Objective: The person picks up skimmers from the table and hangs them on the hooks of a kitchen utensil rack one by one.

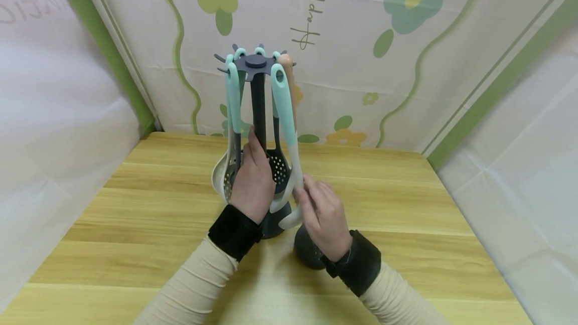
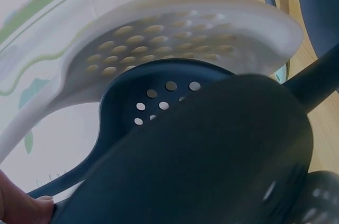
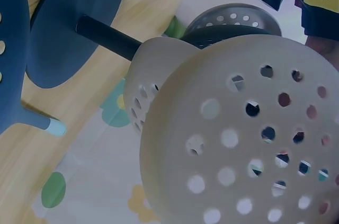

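A dark utensil stand (image 1: 255,61) rises from the table, with several utensils hung from its hooks, most with mint handles. My left hand (image 1: 254,187) wraps round its black post, one finger pointing up along it. In the left wrist view a fingertip (image 2: 24,203) shows beside a dark skimmer (image 2: 124,107), partly hidden by a broad dark utensil (image 2: 212,155). My right hand (image 1: 326,214) grips a white skimmer (image 3: 175,128) low down. Its mint handle (image 1: 282,94) slants up, with the hole at the stand's hook. The right fingers show through the skimmer's holes.
A dark perforated utensil (image 1: 308,250) lies on the table just below the right hand. The stand's round base (image 1: 275,222) sits behind it. A beige handle (image 1: 287,66) hangs beside the mint one. Patterned cloth (image 1: 338,24) closes off the back of the wooden table (image 1: 149,204).
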The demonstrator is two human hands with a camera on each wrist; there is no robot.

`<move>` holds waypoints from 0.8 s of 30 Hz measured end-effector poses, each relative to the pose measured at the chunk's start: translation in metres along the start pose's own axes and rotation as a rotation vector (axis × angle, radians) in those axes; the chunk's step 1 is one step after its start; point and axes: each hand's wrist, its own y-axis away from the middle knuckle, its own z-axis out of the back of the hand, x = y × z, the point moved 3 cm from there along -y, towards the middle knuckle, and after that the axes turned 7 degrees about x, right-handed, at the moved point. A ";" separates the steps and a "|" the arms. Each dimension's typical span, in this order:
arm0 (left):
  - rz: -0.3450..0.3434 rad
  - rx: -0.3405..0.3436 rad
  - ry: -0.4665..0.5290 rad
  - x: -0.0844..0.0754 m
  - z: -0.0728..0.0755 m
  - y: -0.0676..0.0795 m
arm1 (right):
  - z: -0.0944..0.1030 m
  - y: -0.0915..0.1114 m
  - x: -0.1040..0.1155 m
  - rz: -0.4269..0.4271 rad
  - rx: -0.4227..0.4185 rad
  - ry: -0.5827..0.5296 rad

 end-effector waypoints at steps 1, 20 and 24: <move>-0.004 -0.005 -0.003 0.000 0.000 0.000 | 0.000 0.000 0.000 -0.001 0.001 0.003; -0.021 -0.032 -0.019 0.001 0.000 0.000 | -0.001 -0.005 0.000 -0.014 0.012 0.006; -0.022 -0.031 -0.017 0.000 0.000 0.000 | -0.003 -0.006 -0.001 -0.020 0.020 -0.003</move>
